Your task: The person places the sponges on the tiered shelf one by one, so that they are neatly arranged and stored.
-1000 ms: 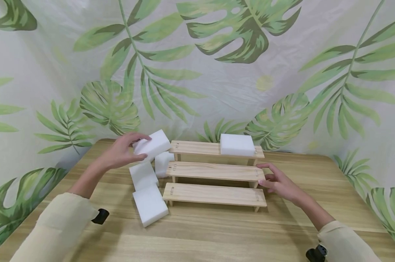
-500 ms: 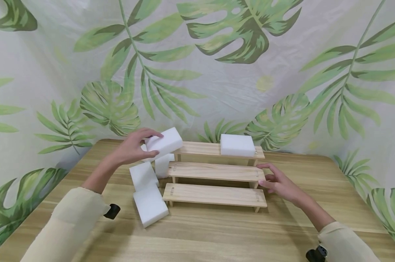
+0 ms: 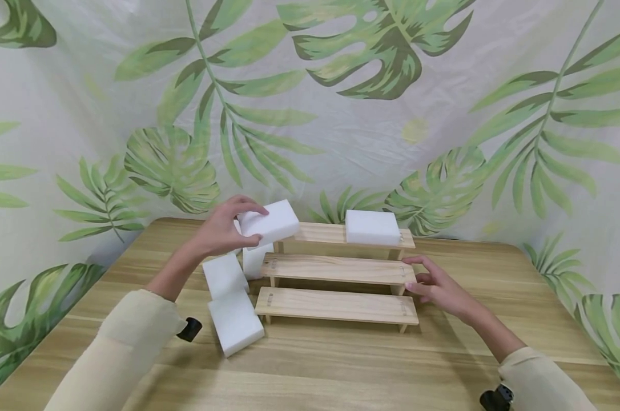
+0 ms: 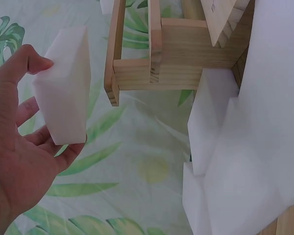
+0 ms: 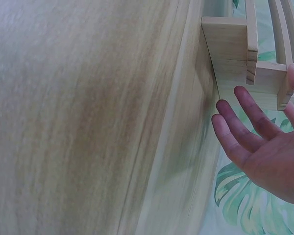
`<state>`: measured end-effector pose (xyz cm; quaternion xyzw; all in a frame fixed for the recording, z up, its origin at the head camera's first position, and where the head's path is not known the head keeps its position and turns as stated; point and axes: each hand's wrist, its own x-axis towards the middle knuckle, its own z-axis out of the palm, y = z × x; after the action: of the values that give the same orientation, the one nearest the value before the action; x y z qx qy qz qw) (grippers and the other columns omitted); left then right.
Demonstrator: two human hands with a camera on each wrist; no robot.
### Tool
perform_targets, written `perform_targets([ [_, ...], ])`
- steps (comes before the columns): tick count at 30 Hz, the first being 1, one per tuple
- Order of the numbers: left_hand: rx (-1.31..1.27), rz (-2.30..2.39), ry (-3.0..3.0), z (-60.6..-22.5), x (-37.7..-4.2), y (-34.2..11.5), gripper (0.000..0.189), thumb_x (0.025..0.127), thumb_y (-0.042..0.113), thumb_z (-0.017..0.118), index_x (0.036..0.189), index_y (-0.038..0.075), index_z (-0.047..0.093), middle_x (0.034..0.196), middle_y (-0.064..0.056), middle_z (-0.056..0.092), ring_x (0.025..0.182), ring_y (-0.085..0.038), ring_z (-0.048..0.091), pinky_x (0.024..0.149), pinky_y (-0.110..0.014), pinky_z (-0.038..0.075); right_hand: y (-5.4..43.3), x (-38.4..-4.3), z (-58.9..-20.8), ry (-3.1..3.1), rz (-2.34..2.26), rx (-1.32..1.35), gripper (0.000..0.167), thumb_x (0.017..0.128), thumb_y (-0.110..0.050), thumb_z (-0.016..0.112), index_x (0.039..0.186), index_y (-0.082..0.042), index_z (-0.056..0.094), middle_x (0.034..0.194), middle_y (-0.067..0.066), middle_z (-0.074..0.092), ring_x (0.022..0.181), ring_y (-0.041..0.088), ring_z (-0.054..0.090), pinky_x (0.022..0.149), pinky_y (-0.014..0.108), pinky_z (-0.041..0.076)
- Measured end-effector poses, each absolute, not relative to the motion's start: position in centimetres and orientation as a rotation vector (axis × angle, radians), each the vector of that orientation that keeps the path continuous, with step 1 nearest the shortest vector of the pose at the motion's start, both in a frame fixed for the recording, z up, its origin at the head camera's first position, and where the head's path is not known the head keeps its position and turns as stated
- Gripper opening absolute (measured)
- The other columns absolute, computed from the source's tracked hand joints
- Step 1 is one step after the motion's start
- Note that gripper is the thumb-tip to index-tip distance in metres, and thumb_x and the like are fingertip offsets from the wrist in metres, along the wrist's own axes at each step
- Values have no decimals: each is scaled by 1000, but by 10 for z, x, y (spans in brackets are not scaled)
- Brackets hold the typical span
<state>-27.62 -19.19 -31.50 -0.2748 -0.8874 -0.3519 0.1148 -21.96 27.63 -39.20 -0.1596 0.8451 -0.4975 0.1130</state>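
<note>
In the head view my left hand [image 3: 226, 227] grips a white foam block [image 3: 274, 222] between thumb and fingers, tilted, over the left end of the top tier. The left wrist view shows that block [image 4: 66, 85] apart from the boards, with thumb and fingers at its opposite edges. A three-tier wooden stand [image 3: 335, 268] rises like steps away from me. At its right end my right hand [image 3: 441, 291] pinches the middle board, index finger at the back edge and thumb at the front. In the right wrist view the other fingers [image 5: 240, 127] stretch out free.
One white block [image 3: 373, 227] lies flat on the top tier's right end. Left of the stand are more blocks: one at the front [image 3: 236, 322], one behind it [image 3: 225, 276], and one against the stand's side [image 3: 256, 261]. A leaf-patterned cloth [image 3: 351, 142] hangs behind the wooden table [image 3: 341, 371].
My left hand has carried its foam block rightward, from left of the stand to over the top tier's left end. The right hand has stayed on the stand.
</note>
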Motion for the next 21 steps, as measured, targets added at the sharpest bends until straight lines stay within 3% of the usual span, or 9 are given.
perform_targets([
  [5,-841,-1060,-2561,-317,-278,-188,40,78,11,79,115,-1,75,123,-23,61,110,-40,57,80,-48,51,276,-220,-392,2480,-1457,-463,58,104,-14,61,154,-4,33,121,27,66,115,38,64,85,50,56],
  [21,-895,-1063,-2590,-318,-286,-175,46,76,13,79,120,1,72,127,-23,59,111,-38,55,82,-49,50,277,-220,-392,2475,-1463,-473,57,104,-14,61,153,-4,34,122,28,66,115,39,64,85,49,56],
])
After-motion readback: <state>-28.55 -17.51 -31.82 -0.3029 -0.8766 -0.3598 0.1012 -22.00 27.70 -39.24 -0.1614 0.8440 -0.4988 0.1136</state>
